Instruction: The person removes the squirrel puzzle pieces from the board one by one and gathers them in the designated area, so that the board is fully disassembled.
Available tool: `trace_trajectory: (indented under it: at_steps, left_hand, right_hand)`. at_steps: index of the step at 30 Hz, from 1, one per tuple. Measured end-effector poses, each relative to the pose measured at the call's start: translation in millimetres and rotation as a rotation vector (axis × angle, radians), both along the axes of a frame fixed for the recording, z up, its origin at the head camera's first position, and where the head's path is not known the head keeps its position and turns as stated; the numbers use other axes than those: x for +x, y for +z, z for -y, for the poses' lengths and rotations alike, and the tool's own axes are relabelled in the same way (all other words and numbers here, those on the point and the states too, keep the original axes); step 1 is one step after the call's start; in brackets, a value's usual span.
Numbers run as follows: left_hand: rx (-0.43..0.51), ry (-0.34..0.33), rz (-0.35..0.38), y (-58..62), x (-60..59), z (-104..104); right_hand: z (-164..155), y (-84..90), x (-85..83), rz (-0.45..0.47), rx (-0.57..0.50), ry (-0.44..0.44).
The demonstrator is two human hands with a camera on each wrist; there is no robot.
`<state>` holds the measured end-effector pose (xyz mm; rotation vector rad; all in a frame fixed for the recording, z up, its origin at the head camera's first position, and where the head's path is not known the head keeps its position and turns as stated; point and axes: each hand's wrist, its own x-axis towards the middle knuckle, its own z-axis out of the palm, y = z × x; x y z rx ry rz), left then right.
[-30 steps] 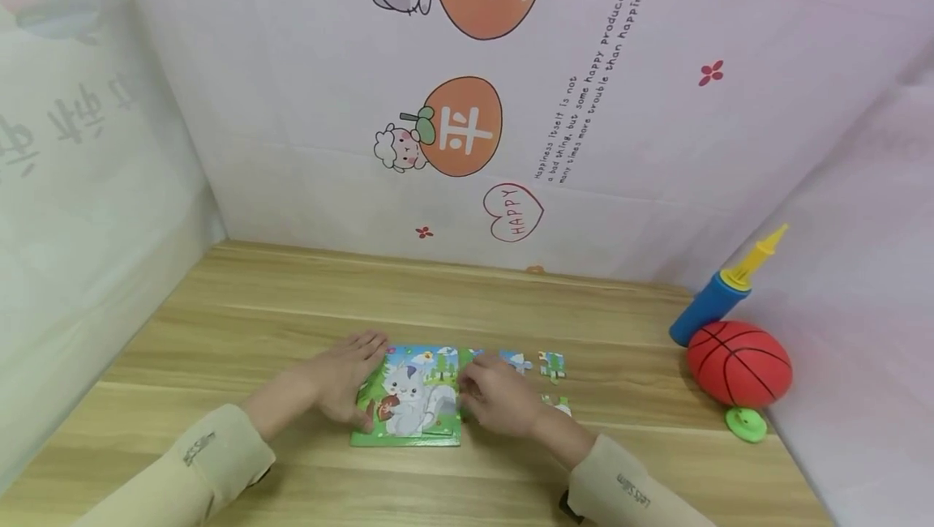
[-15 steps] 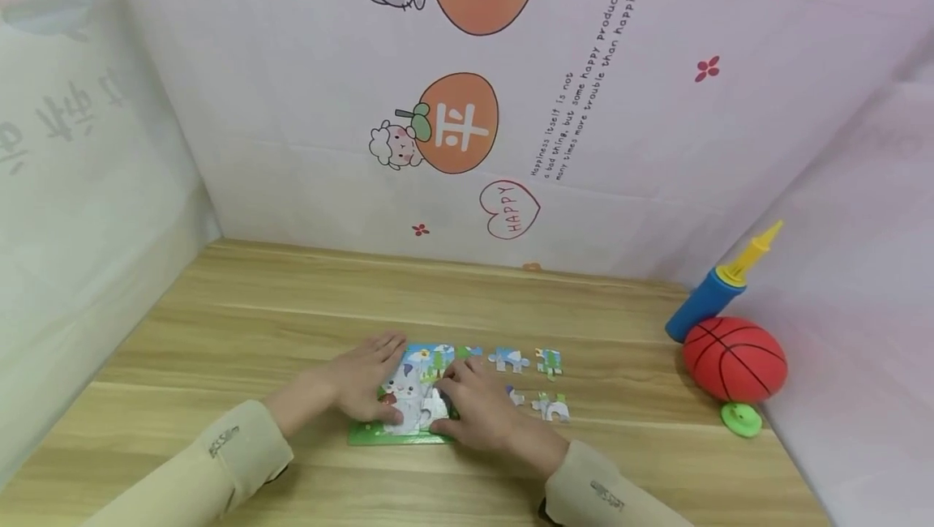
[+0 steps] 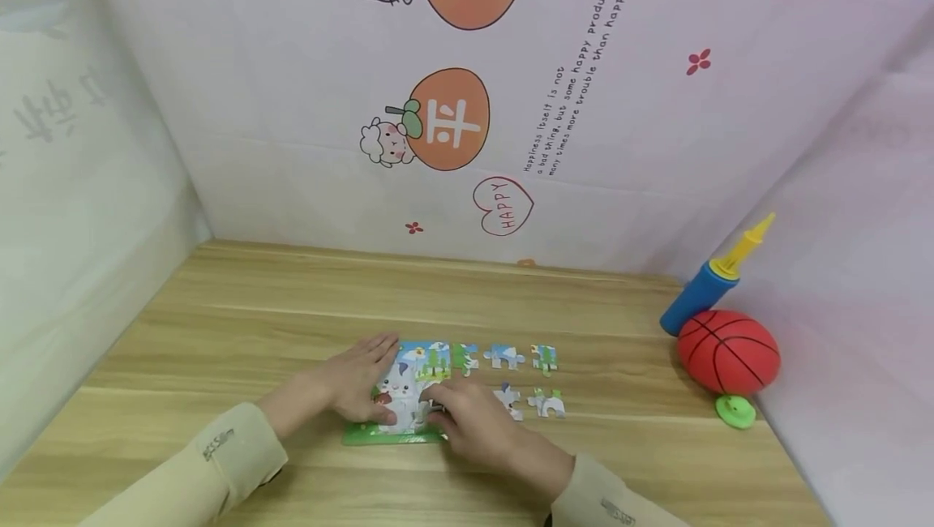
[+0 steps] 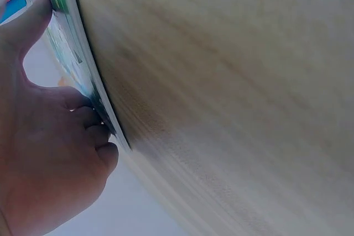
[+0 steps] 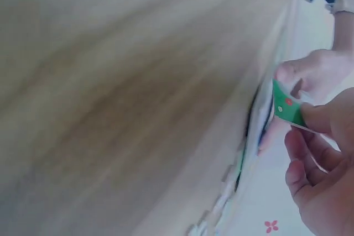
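Observation:
A puzzle board with a squirrel picture and a green border lies on the table. My left hand rests on its left side, thumb over the picture; in the left wrist view, the thumb lies on the board's face and the fingers are by its edge. At the board's lower right, my right hand pinches a puzzle piece, green with a small red mark, between thumb and fingers. The piece stands tilted up from the board in the right wrist view. From above, the right hand hides much of it.
Several loose puzzle pieces lie in two rows right of the board. Farther right are a red ball, a blue and yellow hand pump and a green disc. Printed cloth walls enclose the table's back and sides.
My right hand has moved left from the board's right edge onto its lower right part and tipped a piece up. My left hand has shifted slightly right over the picture.

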<state>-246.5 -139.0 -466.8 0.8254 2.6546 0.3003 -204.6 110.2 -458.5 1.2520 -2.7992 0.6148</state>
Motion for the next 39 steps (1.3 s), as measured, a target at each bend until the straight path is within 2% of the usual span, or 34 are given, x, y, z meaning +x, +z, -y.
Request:
trace_trajectory:
  at_steps: [6, 12, 20, 26, 34, 39]
  left_hand:
    - [0.006, 0.001, 0.006, -1.7, 2.7, 4.3]
    - [0.018, 0.014, 0.010, -1.4, 6.3, 12.0]
    - [0.028, 0.029, 0.018, -1.2, 7.6, 12.7]
    - [0.038, 0.026, 0.029, -0.2, 8.8, 9.6]
    - [0.033, 0.009, 0.017, -2.2, 4.8, 4.0]
    - [0.035, -0.003, 0.012, -0.4, 2.4, 1.1]
  right_hand:
    - [-34.2, 13.9, -3.8, 0.129, -0.134, -0.005]
    - [-85.6, 16.8, -13.2, 0.239, -0.130, -0.064]
    - [-138.2, 10.9, -13.7, 0.318, -0.100, -0.059]
    - [-155.1, 9.0, -1.9, 0.413, -0.056, -0.146]
    - [-163.0, 1.6, 6.9, 0.426, 0.027, -0.193]
    - [-164.4, 0.2, 7.0, 0.396, 0.068, -0.202]
